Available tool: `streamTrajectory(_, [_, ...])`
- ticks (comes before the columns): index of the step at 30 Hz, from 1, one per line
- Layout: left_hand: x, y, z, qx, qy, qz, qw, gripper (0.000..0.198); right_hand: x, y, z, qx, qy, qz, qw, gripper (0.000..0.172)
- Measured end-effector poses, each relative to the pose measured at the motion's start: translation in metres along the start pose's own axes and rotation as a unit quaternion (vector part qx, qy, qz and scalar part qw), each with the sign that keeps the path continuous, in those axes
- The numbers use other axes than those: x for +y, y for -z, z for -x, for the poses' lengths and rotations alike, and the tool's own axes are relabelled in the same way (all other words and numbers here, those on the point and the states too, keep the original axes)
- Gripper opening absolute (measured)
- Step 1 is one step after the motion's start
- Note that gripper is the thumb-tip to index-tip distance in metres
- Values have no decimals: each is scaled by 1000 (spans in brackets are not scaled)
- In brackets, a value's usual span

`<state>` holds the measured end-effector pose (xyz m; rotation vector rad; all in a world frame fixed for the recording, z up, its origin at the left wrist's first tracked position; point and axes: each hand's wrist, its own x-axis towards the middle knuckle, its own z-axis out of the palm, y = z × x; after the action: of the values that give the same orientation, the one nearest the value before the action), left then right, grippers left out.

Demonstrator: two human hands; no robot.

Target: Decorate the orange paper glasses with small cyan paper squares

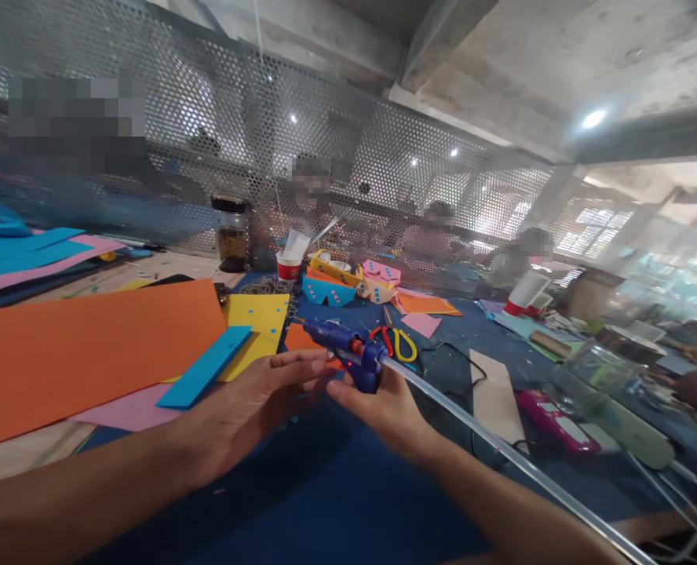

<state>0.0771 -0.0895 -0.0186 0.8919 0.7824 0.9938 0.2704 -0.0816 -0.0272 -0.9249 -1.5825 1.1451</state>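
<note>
My right hand (387, 412) is wrapped around the handle of a blue hot glue gun (348, 345), its nozzle pointing left and away from me. A long clear glue stick (501, 447) runs out of the gun's back end toward the lower right. Close beside the gun's front is my left hand (266, 396), its fingers stretched toward the trigger area; I cannot tell if the fingertips touch the gun. Behind the gun lie an orange foam piece (304, 337) and scissors (404, 344) with red and yellow handles.
At left lie a large orange sheet (101, 337), a blue strip (207, 369) and a yellow sheet (260, 310). Decorated foam crowns (328, 290), a jar (231, 235) and a paper cup (288, 267) stand along the mesh partition. At right are a pink device (557, 424), a cable and a clear container (589, 377).
</note>
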Motion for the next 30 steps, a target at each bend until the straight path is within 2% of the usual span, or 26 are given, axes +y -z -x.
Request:
streamTrajectory(4, [0, 2, 1, -15, -1, 15, 1000, 21, 1, 1, 1, -5, 5, 14, 1000, 33])
streamTrajectory(13, [-1, 2, 3, -6, 17, 54, 998, 20, -21, -4, 5, -17, -1, 20, 1000, 43])
streamTrajectory(22, [5, -4, 7, 16, 24, 68, 997, 9, -17, -2, 5, -17, 4, 27, 999, 47])
streamTrajectory(30, [3, -3, 7, 16, 13, 76, 997, 9, -16, -3, 3, -30, -2, 8, 1000, 51])
